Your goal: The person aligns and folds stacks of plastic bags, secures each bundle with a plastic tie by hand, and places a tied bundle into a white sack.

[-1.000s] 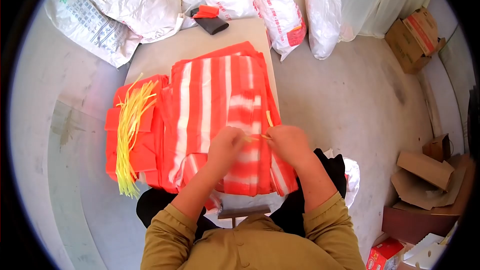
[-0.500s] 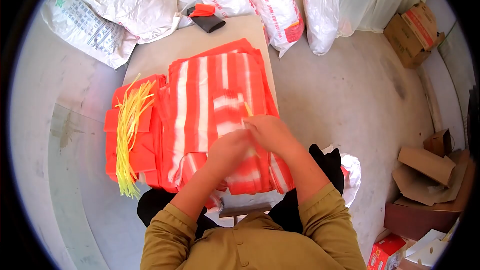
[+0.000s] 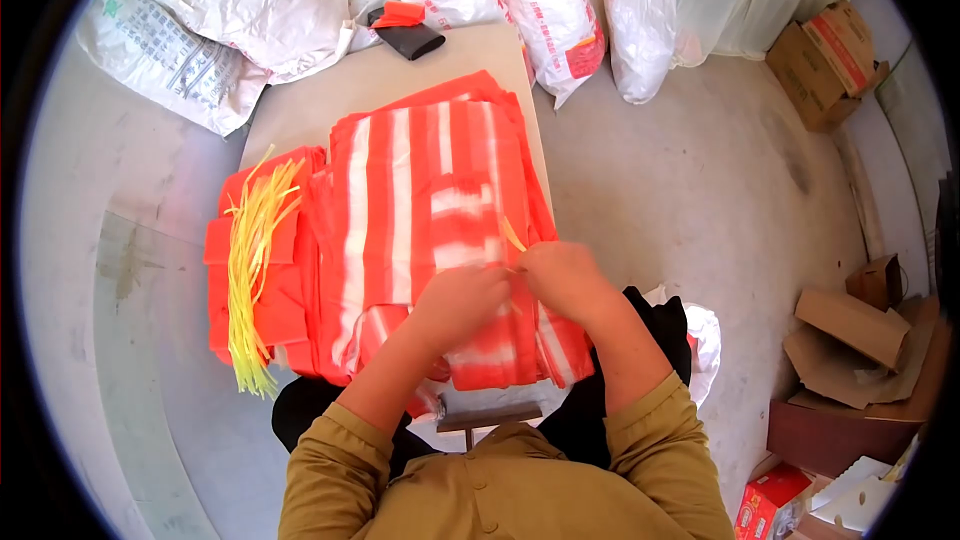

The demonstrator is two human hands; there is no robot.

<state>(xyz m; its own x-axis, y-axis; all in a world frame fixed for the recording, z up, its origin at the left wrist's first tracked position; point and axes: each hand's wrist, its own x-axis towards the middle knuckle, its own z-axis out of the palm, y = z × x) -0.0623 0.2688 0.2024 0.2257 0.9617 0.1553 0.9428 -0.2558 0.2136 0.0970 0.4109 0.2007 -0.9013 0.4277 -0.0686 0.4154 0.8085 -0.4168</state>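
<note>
Over a stack of red-and-white striped plastic sheets (image 3: 385, 190), my left hand (image 3: 463, 302) and my right hand (image 3: 562, 278) are close together, fingers closed. A thin yellow strip (image 3: 513, 236) sticks up from my right hand's fingertips. It appears to run across to my left fingers, though the hands cover most of it. Beneath them lies a folded red-and-white bundle (image 3: 462, 202), slightly blurred. Left of the stack, a bunch of loose yellow strips (image 3: 255, 275) rests on folded red sheets (image 3: 292, 325).
A black roll with a red piece (image 3: 410, 35) lies at the table's far end (image 3: 330, 90). White sacks (image 3: 255, 5) stand behind it. Cardboard boxes (image 3: 850, 350) and a red box (image 3: 772, 502) are on the floor at right.
My right hand has moved slightly right and down, and the gap between my hands has widened. The yellow strip's end has shifted right with it. The view has shifted slightly.
</note>
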